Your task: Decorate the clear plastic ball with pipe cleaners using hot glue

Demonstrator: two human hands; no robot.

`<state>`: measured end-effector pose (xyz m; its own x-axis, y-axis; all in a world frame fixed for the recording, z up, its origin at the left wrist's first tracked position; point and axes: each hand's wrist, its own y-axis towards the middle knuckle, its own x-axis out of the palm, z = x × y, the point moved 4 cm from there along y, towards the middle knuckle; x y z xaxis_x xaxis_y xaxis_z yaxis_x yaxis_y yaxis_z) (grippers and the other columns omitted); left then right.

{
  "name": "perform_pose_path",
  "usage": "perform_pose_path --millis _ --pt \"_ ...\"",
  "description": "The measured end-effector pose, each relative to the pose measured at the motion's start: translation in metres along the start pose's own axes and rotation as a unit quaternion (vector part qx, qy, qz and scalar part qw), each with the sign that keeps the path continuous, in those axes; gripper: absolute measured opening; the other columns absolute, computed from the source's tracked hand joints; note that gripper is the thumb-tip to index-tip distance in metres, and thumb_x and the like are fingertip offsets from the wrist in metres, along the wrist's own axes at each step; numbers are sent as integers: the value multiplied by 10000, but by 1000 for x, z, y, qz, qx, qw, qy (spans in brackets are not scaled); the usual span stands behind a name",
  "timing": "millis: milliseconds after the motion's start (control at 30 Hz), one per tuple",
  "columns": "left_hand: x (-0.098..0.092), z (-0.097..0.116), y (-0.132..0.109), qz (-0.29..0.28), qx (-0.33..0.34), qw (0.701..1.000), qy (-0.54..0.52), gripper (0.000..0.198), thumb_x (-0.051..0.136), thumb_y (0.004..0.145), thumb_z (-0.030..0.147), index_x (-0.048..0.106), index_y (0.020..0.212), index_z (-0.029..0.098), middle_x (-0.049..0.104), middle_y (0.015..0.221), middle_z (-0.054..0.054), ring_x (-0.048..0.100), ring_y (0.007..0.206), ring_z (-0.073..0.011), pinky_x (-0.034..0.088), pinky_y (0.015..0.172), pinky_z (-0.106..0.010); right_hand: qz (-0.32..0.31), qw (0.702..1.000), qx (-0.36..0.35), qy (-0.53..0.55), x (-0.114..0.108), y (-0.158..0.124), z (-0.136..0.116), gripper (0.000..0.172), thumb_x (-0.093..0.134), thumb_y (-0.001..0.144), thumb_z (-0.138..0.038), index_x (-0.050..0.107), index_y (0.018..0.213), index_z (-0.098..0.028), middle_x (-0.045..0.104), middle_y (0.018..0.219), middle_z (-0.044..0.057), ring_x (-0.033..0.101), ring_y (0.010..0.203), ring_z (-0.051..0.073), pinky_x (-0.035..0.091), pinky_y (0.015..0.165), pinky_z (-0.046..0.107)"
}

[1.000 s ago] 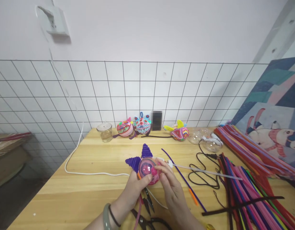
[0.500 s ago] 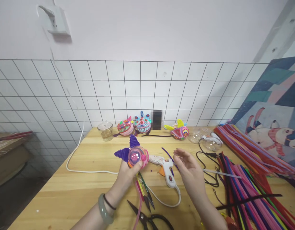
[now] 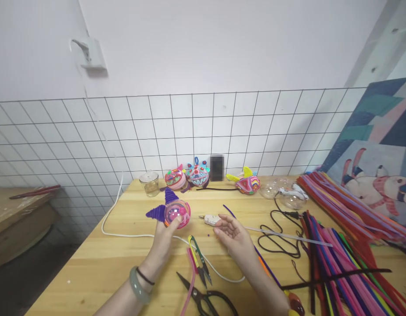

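Centrally, the left hand [image 3: 163, 239] is gripping a clear pink plastic ball with two purple pipe-cleaner cones [image 3: 174, 212] from below, thumb and fingertips closing round its lower half; the right hand [image 3: 234, 233] is lying apart to the ball's right, fingers loosely curled over the handle of a white hot-glue gun [image 3: 210, 218], whose metal nozzle is pointing toward the ball; whether that hand is actually gripping the gun cannot be told. Between the two wrists, yellow-green thread snips [image 3: 198, 252] and black-handled scissors [image 3: 206, 298] are lying on the pale wooden table [image 3: 91, 263]; a white cable [image 3: 123, 232] is curving past the left hand. Behind the ball, a small glass jar [image 3: 150, 183] and three striped, fuzzy finished ornaments [image 3: 198, 173] are standing against the wire grid panel [image 3: 189, 127]. To the right, a coiled black cord [image 3: 278, 239] is lying just beside the right hand; beyond it, a dense heap of multicoloured pipe cleaners [image 3: 347, 245] is covering the table's edge.
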<state>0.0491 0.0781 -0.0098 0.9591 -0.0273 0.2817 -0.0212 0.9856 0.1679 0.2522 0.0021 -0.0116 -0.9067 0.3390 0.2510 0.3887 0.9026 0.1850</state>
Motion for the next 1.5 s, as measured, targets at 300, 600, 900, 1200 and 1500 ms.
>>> perform_pose_path --millis 300,600,900,1200,1500 --pt "-8 -3 -32 14 -44 999 -23 484 734 697 357 616 1125 166 679 1145 -107 598 1095 -270 413 992 -413 -28 999 18 1 11 -11 1 454 810 589 -318 601 973 -196 647 686 -5 613 669 163 487 669 302" --pt "-20 0 -38 6 -47 999 0 474 748 691 348 625 1112 167 691 1130 -94 608 1084 -260 415 995 -390 -27 998 34 -39 14 -15 -5 475 773 599 -316 594 1021 -195 647 640 -13 609 648 181 474 657 325" --pt "-17 -12 -41 -10 -90 995 -44 484 763 677 354 629 1108 178 696 1117 -93 611 1077 -267 417 997 -409 -18 994 101 -21 4 -15 7 364 648 583 -188 692 944 -160 618 552 -26 523 543 144 418 580 278" --pt "-14 -11 -45 -26 -98 994 -45 468 749 698 359 624 1110 175 692 1125 -98 606 1094 -270 414 1007 -412 -9 988 151 41 6 -17 7 377 765 600 -362 699 900 -144 688 600 29 617 611 182 486 658 333" --pt "-13 -8 -45 -26 -93 994 -48 492 750 698 354 611 1136 179 676 1164 -103 595 1116 -273 406 1020 -416 -41 989 139 11 12 -18 8 516 860 540 -347 631 977 -196 720 740 28 670 773 210 501 799 370"
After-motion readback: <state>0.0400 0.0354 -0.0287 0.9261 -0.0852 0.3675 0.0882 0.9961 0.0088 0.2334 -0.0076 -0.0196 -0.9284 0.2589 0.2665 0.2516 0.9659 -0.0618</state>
